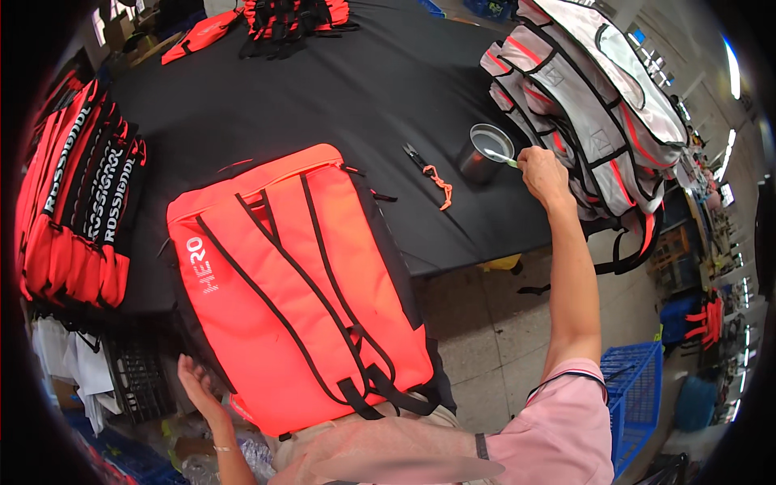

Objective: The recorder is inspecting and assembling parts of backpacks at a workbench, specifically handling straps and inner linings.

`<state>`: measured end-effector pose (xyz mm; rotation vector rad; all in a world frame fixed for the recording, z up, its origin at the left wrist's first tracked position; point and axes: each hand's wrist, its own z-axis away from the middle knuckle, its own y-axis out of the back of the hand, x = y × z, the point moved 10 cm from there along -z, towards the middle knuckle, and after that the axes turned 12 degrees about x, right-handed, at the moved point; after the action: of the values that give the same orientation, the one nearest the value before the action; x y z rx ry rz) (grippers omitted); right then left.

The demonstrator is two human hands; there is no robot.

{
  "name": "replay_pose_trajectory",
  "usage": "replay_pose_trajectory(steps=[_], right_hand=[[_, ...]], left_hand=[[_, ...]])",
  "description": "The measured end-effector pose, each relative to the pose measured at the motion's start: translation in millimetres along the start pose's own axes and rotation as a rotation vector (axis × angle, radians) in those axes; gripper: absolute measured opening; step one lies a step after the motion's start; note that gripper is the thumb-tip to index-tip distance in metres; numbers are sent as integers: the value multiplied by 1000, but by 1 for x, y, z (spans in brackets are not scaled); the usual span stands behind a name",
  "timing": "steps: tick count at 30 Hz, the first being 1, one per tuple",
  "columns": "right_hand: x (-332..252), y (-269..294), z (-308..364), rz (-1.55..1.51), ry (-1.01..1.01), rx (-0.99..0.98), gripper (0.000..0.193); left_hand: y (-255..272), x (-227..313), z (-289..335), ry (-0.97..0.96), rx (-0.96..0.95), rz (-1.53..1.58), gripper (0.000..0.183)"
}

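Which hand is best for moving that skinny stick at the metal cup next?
Probably the right hand: it holds the skinny stick at the mouth of the metal cup. The left hand looks empty, far off beside the orange bag.

Left forearm: enters at the lower edge, rising and angled to the left. Left wrist: nearly straight. Left grip: palm turned inward, fingers spread slightly and loosely curved, pointing up. Right forearm: bare, extended well forward, nearly upright in view. Right wrist: bent gently leftward. Right grip: back uppermost, fingers curled, fingertips gathered in a pinch.
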<state>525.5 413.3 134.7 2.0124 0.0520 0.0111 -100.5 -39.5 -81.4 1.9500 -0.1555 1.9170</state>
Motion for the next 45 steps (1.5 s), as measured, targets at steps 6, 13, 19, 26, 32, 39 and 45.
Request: replay_pose_trajectory(steps=[6,13,19,26,32,39,45], right_hand=[[-1,0,-3,19,-32,7,21],[2,0,5,-19,6,31,18],[-5,15,5,-25,13,59,17],[8,9,26,-39,9,206,17],[8,4,48,-251,27,431,15],[22,0,72,-301,-74,489,16],[24,-30,74,-326,-120,373,17]], left_hand=[[-16,4,121,-5,-421,-7,103],[-31,19,117,-3,-320,-24,103],[-20,36,102,-25,-284,-109,92],[-4,120,-17,-168,-473,-253,73],[-3,134,-123,-465,-377,-758,80],[-179,307,11,-1177,-376,-366,40],[-307,261,62,-1367,-594,-372,57]])
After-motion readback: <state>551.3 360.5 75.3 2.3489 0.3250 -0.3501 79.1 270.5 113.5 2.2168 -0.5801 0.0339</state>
